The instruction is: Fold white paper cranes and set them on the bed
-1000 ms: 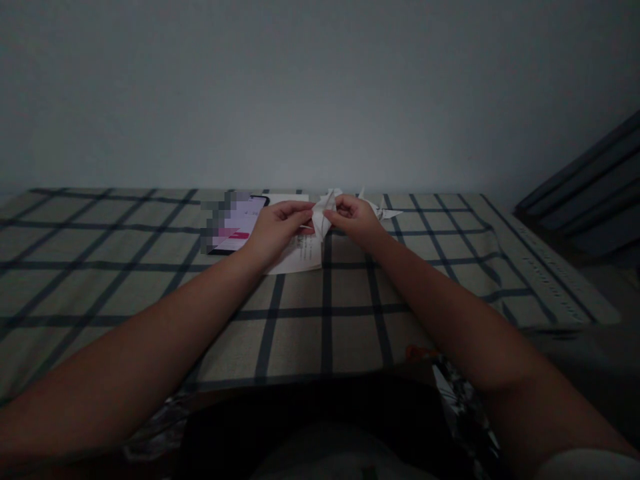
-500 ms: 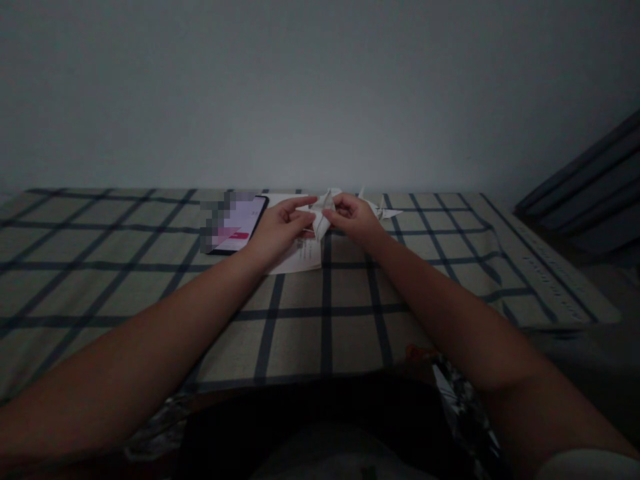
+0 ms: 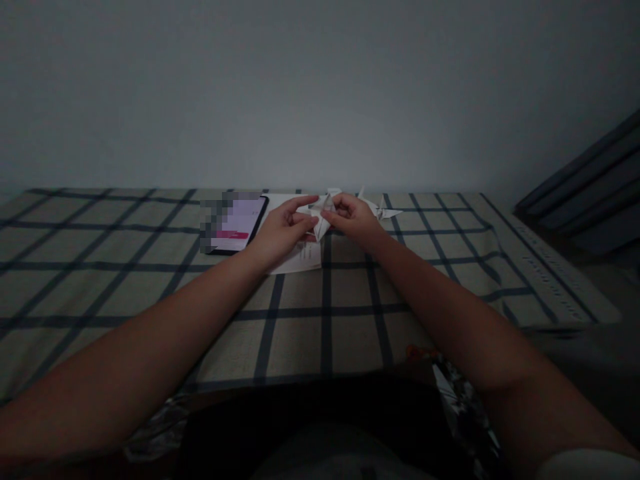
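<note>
Both my hands meet over the far middle of a checked cloth. My left hand and my right hand pinch a small white folded paper piece between them, with the left index finger stretched out along its top. Under the hands lies a white printed sheet. The room is dim and the folds are hard to read.
A lit phone lies just left of my left hand. A finished white paper crane stands right of my right hand. A pale wall rises behind the cloth. Dark striped fabric hangs at the right.
My left index finger has straightened out over the folded paper, and the paper has turned slightly between the hands. The arms have stayed in place.
</note>
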`<state>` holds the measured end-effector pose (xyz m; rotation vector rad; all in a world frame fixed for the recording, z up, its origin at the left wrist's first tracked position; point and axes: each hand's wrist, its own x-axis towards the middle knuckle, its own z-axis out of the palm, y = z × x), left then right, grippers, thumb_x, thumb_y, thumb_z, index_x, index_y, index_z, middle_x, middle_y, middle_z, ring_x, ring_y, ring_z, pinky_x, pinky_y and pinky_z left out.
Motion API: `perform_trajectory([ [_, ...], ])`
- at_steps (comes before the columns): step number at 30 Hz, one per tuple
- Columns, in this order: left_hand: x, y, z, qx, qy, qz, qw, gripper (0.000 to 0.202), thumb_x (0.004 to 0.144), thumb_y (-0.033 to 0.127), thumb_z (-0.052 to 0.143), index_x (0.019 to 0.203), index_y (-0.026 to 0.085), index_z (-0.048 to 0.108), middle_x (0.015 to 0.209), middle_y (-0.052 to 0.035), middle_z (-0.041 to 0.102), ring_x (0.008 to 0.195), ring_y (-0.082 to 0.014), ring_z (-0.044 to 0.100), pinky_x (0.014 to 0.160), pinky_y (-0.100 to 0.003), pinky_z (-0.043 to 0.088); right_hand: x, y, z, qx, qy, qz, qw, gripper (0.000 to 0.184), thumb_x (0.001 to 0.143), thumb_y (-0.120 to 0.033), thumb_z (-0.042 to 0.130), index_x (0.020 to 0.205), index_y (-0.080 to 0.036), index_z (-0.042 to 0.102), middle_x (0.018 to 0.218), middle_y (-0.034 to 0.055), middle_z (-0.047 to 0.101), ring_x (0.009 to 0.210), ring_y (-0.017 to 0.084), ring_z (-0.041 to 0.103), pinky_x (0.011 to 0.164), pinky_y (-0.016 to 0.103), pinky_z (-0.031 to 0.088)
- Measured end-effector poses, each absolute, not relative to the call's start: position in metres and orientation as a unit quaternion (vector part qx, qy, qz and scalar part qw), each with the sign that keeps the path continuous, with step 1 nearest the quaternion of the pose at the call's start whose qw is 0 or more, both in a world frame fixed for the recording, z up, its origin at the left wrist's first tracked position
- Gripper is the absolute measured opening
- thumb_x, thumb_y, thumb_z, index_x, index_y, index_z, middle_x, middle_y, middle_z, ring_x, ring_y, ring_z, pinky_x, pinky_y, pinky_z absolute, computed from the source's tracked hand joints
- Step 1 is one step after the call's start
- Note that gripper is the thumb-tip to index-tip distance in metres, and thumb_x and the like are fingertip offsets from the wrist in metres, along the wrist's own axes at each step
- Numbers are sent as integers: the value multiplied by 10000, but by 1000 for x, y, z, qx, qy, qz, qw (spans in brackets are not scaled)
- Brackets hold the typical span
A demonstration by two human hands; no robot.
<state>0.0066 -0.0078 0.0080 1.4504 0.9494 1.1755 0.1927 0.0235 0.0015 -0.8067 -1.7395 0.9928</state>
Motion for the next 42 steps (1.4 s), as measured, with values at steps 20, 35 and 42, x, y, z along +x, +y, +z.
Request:
perform_trajectory([
  [20,6,-10,13,589,428,507,461,387,719,477,854,852,149,697,807,-16,704,598,-96,636,639,-248,603,193,22,5,-328,-711,428,451,269,821,-447,688,802,-183,636,760,4,616,721,135,580,677,270,519],
  [35,5,-8,13,611,438,507,421,283,772,386,804,869,139,706,735,-16,717,600,-112,659,603,-216,552,192,26,-1,-299,-707,448,458,311,807,-473,728,868,-195,604,801,0,610,742,138,588,679,279,533],
  [42,4,-7,10,622,402,511,437,422,796,399,790,1118,150,680,704,2,706,597,-124,668,599,-235,569,193,24,2,-301,-724,434,444,298,803,-451,725,848,-178,614,813,23,637,746,143,588,694,290,525],
])
